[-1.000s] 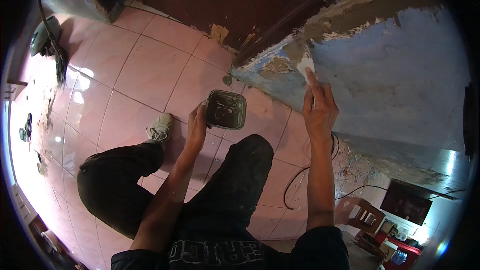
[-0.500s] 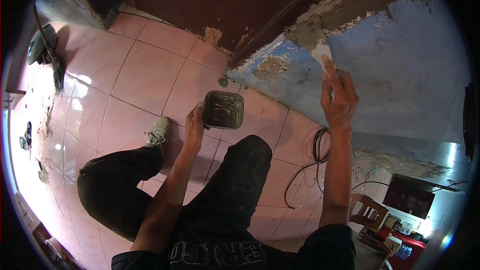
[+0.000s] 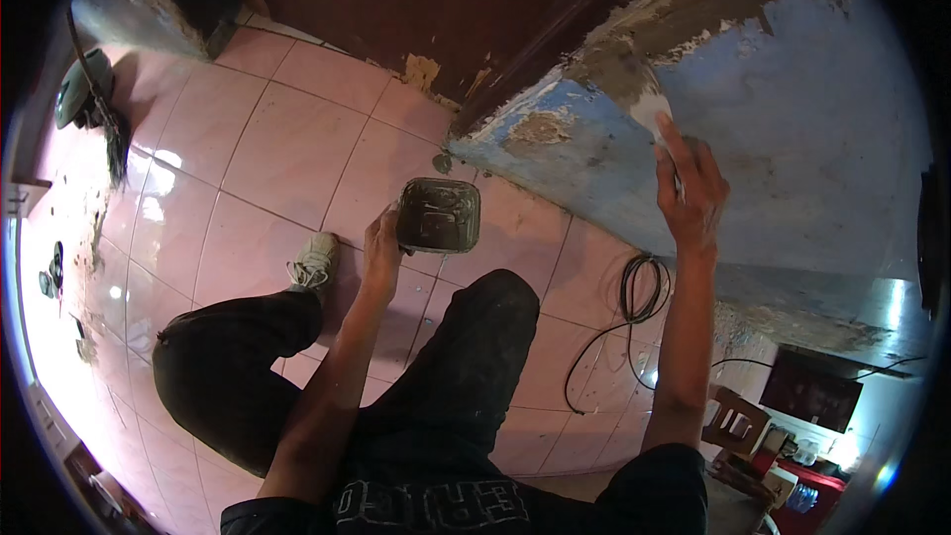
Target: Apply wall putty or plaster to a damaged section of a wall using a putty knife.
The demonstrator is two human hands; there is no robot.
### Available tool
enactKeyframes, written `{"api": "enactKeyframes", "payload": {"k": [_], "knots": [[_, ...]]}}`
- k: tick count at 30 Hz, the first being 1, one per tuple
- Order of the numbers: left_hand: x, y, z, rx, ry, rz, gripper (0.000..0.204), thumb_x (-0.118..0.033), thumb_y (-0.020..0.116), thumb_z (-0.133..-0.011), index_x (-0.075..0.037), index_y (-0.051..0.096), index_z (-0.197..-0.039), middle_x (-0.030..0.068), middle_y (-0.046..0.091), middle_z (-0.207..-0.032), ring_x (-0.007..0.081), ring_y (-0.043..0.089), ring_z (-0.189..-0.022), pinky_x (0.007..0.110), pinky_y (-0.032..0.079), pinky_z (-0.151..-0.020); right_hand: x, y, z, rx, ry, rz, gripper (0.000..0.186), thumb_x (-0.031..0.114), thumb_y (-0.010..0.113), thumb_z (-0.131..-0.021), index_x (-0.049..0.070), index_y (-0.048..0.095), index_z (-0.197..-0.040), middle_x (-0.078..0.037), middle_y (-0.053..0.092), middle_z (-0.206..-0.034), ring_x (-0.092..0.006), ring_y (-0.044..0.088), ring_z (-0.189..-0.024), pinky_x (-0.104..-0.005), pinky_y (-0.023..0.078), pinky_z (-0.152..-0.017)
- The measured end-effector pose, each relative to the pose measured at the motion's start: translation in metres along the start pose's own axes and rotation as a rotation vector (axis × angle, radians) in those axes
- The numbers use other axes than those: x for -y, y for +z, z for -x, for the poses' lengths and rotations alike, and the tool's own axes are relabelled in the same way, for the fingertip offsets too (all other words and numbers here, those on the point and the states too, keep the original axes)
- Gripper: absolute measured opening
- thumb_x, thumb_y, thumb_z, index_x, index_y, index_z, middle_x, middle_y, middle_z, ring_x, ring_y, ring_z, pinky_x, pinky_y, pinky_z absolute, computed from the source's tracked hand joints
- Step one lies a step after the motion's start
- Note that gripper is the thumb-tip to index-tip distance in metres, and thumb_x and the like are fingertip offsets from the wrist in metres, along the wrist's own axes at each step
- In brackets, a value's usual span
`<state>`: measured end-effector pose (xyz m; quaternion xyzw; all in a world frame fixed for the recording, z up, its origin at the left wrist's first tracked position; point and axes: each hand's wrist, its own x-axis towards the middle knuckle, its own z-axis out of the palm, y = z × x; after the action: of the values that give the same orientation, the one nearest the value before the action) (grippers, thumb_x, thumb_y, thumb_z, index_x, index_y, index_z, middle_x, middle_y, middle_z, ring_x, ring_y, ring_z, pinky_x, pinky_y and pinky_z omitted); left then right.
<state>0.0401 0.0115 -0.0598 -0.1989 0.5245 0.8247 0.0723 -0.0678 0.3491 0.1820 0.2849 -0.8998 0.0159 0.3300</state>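
A putty knife lies against the far right part of the scene, its pale blade at a grey-brown patch of filler on the blue wall. The right hand pinches its handle, the index finger stretched along it toward the blade, the other fingers bent; how they close underneath is hidden. To the left and nearer, the left hand holds a square, dark container by its left side, fingers pressed to the wall of it. The container is open toward the camera, with grey-brown paste smeared over its inside, and is held above the pink tiled floor.

Rough filler and chipped paint run along the wall's far edge, beside a dark brown panel with splintered spots low down. A small grey blob sits on the tiles just beyond the container. Left of the right forearm, a black cable lies in loops on the floor. The person's bent legs, in dark trousers, fill the near middle, with a pale shoe left of the left hand. At the far left are a broom and a rounded greenish object; at the near right, a brown chair and a dark screen.
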Motion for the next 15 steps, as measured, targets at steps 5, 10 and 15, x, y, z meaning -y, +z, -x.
{"api": "enactKeyframes", "payload": {"k": [5, 10, 15], "knots": [[0.004, 0.006, -0.001, -0.05, 0.008, -0.027, 0.054, -0.045, 0.043, -0.109, 0.001, 0.067, -0.125, 0.003, 0.066, -0.09, 0.0115, 0.055, -0.075, 0.028, 0.044, -0.066, -0.022, 0.001, -0.006, 0.034, -0.02, 0.083, 0.059, 0.0, 0.074, -0.089, 0.029, 0.069, -0.14, -0.001, 0.054, -0.076, -0.0188, 0.05, -0.06, -0.0349, 0.045, -0.053], [0.008, -0.003, -0.005, -0.053, 0.013, -0.13, 0.058, -0.046, 0.042, -0.11, 0.003, 0.065, -0.13, 0.0087, 0.07, -0.108, 0.0165, 0.062, -0.096, 0.03, 0.049, -0.086, -0.034, -0.012, 0.033, 0.072, 0.018, 0.102, 0.052, -0.004, 0.071, -0.092, 0.021, 0.071, -0.138, -0.006, 0.059, -0.081, -0.0186, 0.047, -0.06, -0.0315, 0.04, -0.053], [-0.004, -0.001, -0.003, 0.055, 0.091, 0.058, 0.062, -0.048, 0.042, -0.11, 0.004, 0.06, -0.137, 0.0114, 0.068, -0.124, 0.018, 0.063, -0.109, 0.032, 0.049, -0.097, 0.005, -0.019, 0.073, 0.158, 0.297, -0.078, 0.056, -0.003, 0.071, -0.091, 0.017, 0.066, -0.143, -0.009, 0.067, -0.094, -0.0218, 0.062, -0.075, -0.0282, 0.051, -0.071]]}}
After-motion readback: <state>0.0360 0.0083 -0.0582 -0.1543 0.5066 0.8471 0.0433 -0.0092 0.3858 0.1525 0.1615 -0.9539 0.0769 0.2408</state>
